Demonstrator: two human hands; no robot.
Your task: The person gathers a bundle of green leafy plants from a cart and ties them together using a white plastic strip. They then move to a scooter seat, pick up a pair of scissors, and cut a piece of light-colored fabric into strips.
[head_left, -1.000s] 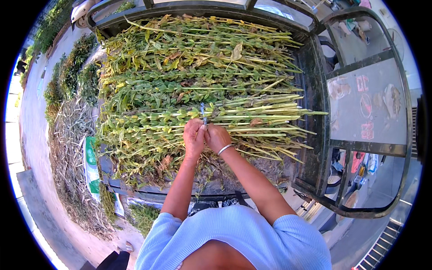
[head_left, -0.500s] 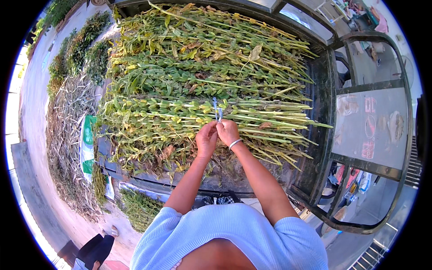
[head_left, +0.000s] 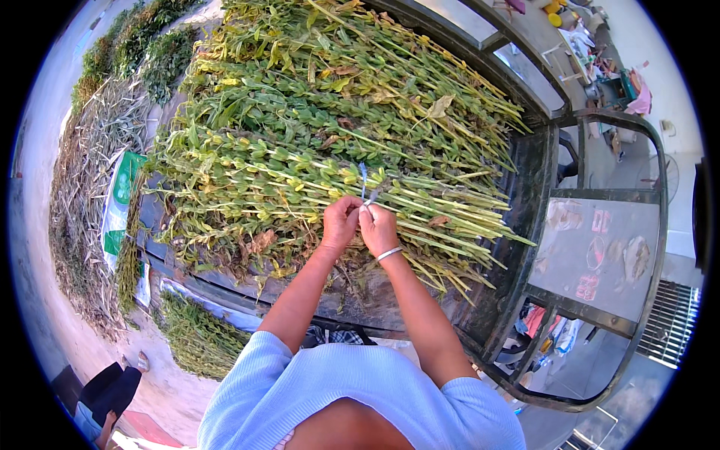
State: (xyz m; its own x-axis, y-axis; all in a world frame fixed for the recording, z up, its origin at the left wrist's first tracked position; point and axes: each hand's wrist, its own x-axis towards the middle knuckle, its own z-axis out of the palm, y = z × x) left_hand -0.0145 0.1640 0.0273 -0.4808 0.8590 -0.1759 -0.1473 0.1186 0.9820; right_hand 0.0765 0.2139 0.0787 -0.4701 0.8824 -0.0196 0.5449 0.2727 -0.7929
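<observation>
My left hand (head_left: 340, 223) and my right hand (head_left: 378, 229) are pressed together over a bundle of long green leafy stalks (head_left: 300, 187). Both pinch a thin pale blue string (head_left: 364, 182) that rises between the fingers from the bundle. A white bangle circles my right wrist. The stalks lie in rows across the dark bed of a cart (head_left: 352, 300), stems pointing right.
More stalk bundles (head_left: 337, 67) are piled further back on the cart. The cart's metal frame and windscreen (head_left: 600, 247) stand at the right. Loose stalks (head_left: 195, 337) and a green and white sack (head_left: 120, 202) lie on the ground at the left.
The view has shifted, so the hands sit lower and the cart looks closer. My hands stay together on the string above the same bundle.
</observation>
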